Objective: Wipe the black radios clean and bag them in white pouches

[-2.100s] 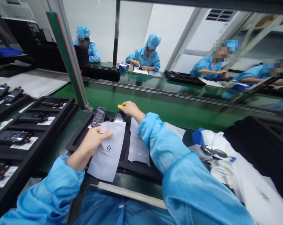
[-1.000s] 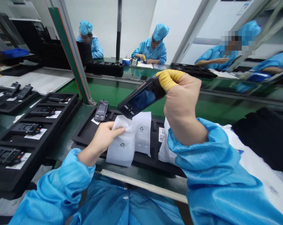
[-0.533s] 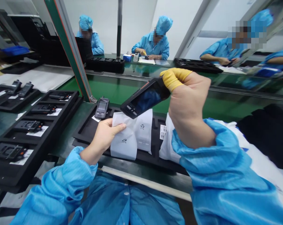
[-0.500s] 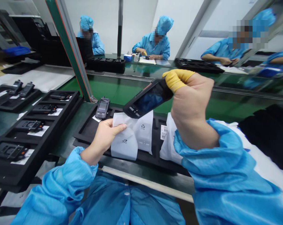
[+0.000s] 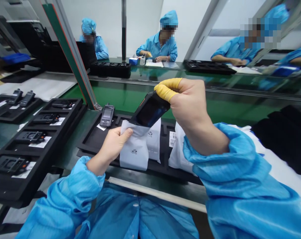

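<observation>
My right hand [image 5: 187, 103], with yellow cots on its fingertips, grips a black handheld phone [image 5: 150, 110] by its upper end. The phone tilts down to the left, and its lower end sits in the mouth of a white plastic bag [image 5: 135, 150]. My left hand [image 5: 114, 142] pinches the bag's top left edge, holding it above a black foam tray [image 5: 90, 144]. A second black handset [image 5: 107, 115] stands at the tray's far left corner. More white bags [image 5: 154, 139] lie on the tray behind the held one.
Black trays [image 5: 28, 146] with handsets and paper labels fill the bench to my left. A green conveyor belt [image 5: 120, 96] runs across beyond the tray, behind a slanted green post [image 5: 73, 63]. Several people in blue coats work on the far side. White bags [image 5: 290, 172] lie at right.
My right hand took the phone off the tray, raised it, then lowered it left so its lower end enters the bag. My left hand has kept its pinch on the bag.
</observation>
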The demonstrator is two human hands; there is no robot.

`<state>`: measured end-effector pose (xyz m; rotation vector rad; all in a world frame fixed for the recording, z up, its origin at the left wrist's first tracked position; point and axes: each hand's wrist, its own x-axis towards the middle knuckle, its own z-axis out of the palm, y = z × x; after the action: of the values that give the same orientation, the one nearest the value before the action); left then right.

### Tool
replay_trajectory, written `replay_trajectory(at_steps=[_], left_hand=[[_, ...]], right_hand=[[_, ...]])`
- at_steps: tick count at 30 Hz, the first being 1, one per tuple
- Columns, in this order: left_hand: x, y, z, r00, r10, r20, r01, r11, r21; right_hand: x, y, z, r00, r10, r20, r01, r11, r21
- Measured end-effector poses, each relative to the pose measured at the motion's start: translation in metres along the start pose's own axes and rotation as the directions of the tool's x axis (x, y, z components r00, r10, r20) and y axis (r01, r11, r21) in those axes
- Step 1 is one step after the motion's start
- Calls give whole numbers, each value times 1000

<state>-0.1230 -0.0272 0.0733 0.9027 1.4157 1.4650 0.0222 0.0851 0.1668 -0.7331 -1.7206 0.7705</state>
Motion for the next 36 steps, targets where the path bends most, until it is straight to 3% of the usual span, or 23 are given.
replay_trajectory(at_steps=[8,13,17,21,32,36], left_hand=[[7,7,-4,978,95,183,-98,995,8],[7,19,2,950,103,293,-114,993,19],[7,16,4,950,105,293,-103,994,-25],[7,8,0,957,11,291,-1,999,-34],[10,18,3,947,88,310,-61,993,-98],[7,23,8,966,122,229,-116,992,-39]], right_hand=[[4,-13,-11,999,0,55,2,1000,-26],[-3,-18,-3,990,30,141,-15,994,-108],[-3,-12,0,997,54,63,-47,993,-107],[6,-8,-6,999,7,-42,-9,1000,-28],[-5,-18,0,987,112,115,-93,983,-160],[-11,-18,4,987,97,127,-70,977,-199]])
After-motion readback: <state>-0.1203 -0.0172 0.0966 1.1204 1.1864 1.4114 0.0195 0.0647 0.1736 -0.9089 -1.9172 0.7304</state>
